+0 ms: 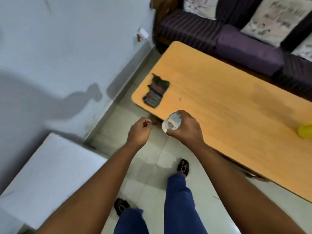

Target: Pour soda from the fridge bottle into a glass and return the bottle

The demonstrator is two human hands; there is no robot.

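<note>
While a clear glass [172, 124] is gripped in the right hand [186, 130] at the near edge of the wooden table [228, 98], a carrying step is judged in hand. The left hand [140, 131] is curled; whether anything is pinched cannot be told. A level set-down is called for next.

There are 2 hands, the left hand [139, 130] and the right hand [187, 129], and 1 clear glass [172, 124], held in the right one. The table [219, 98] carries 2 things: 1 dark folded cloth [156, 92] near its left end and 1 yellow object [304, 132] toward its right end. The sofa [190, 29] bears 3 patterned cushions [275, 19]. The feet wear 2 black sandals [183, 167].
</note>
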